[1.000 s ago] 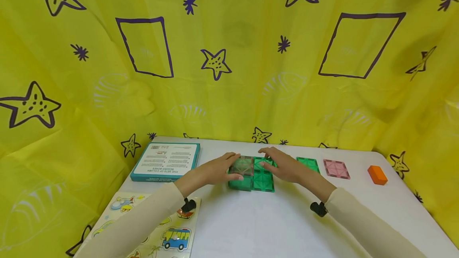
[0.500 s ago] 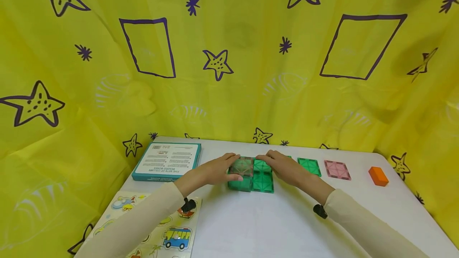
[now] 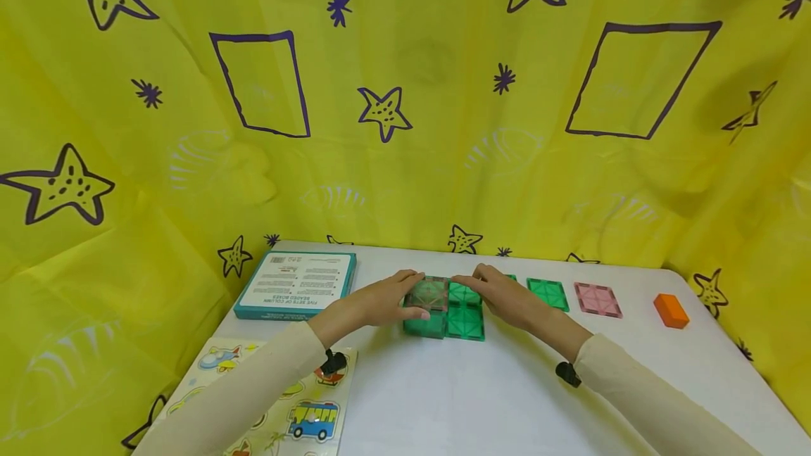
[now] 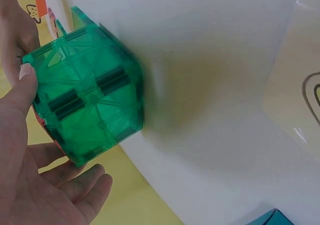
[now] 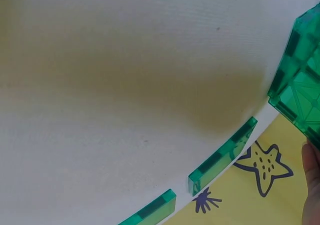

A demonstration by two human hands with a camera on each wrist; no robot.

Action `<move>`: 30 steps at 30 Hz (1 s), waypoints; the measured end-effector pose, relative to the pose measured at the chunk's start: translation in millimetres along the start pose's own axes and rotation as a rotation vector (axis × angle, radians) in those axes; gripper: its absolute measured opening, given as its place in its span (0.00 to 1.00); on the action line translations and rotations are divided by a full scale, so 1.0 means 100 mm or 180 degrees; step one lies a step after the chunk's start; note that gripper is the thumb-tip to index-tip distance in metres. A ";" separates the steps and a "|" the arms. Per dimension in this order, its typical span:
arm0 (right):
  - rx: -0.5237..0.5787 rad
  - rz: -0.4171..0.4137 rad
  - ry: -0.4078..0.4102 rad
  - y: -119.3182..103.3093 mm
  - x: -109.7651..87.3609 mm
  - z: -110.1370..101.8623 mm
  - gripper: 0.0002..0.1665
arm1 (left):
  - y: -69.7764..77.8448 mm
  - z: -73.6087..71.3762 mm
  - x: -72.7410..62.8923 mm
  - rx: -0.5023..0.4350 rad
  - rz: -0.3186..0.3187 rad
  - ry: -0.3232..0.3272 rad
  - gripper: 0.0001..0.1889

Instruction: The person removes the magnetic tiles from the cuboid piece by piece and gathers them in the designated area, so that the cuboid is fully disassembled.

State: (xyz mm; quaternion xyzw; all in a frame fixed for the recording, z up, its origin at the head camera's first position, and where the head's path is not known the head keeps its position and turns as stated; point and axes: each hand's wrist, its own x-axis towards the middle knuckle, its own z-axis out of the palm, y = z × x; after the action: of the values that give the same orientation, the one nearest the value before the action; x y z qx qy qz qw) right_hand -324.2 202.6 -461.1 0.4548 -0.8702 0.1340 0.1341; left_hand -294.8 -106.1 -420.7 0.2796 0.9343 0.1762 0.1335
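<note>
My left hand (image 3: 383,299) grips a small box of see-through magnetic tiles, green sides (image 4: 90,90) under a pink top (image 3: 429,293), thumb on the near corner and fingers behind. Two green magnetic tiles (image 3: 465,322) adjoin the box on its right. Over the back one, my right hand (image 3: 503,294) bends its fingers at the far edge; its thumb is hidden. In the left wrist view the left fingers (image 4: 92,185) curve past the box's lower corner. The right wrist view shows the green tiles (image 5: 302,85) at the right edge, with part of a hand (image 5: 311,180) touching them.
Right of the hands lie a green tile (image 3: 547,294), a pink tile (image 3: 598,299) and an orange block (image 3: 671,310). Another green tile is partly hidden behind the right hand. At left are a teal-edged box (image 3: 294,283) and a picture puzzle board (image 3: 279,400). A yellow curtain (image 3: 405,181) hangs behind.
My right hand has come down to the left onto the back green tile, its thumb now out of sight. The left hand keeps its hold on the tile box.
</note>
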 end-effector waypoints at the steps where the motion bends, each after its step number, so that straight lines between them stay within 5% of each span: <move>1: 0.0007 0.0011 -0.0008 0.00 0.00 0.00 0.36 | 0.00 0.00 0.00 -0.0003 0.0000 0.0001 0.48; 16: 0.0214 0.0091 0.0138 0.01 -0.01 0.01 0.30 | 0.02 -0.01 0.01 0.0013 0.0028 0.0014 0.48; 30: 0.0313 0.0671 0.0548 0.08 -0.10 -0.22 0.30 | 0.02 -0.01 -0.02 -0.0064 -0.0037 0.0010 0.48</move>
State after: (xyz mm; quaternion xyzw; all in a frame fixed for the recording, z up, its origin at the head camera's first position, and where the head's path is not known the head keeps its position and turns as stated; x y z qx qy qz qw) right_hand -322.5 222.0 -445.2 0.3538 -0.8908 0.2283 0.1710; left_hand -292.5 -105.6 -418.7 0.2726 0.9343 0.1852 0.1358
